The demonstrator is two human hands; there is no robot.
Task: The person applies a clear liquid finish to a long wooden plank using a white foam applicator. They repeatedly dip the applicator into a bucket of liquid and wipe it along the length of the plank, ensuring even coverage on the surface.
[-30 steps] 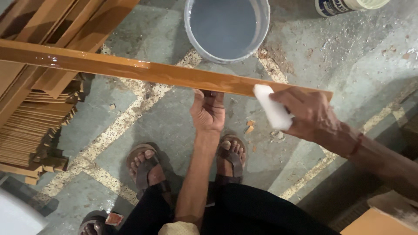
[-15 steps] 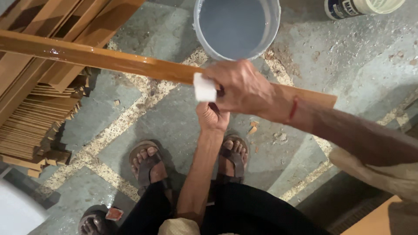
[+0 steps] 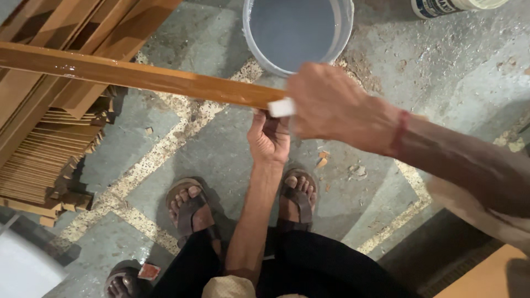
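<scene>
- Long, glossy brown wooden strip, wet-looking, stretching level from the left edge to mid-frame above the grey concrete floor.
- Round pale plastic bucket of grey liquid, standing on the floor just beyond the strip.
- Stack of thin wooden slats at left.
- Right hand, now further left along the strip than a second ago, closed around a small white pad pressed to the wood; wiping stroke seemingly advancing leftward.
- Left hand cupped beneath, propping the strip from below, place unchanged.
</scene>
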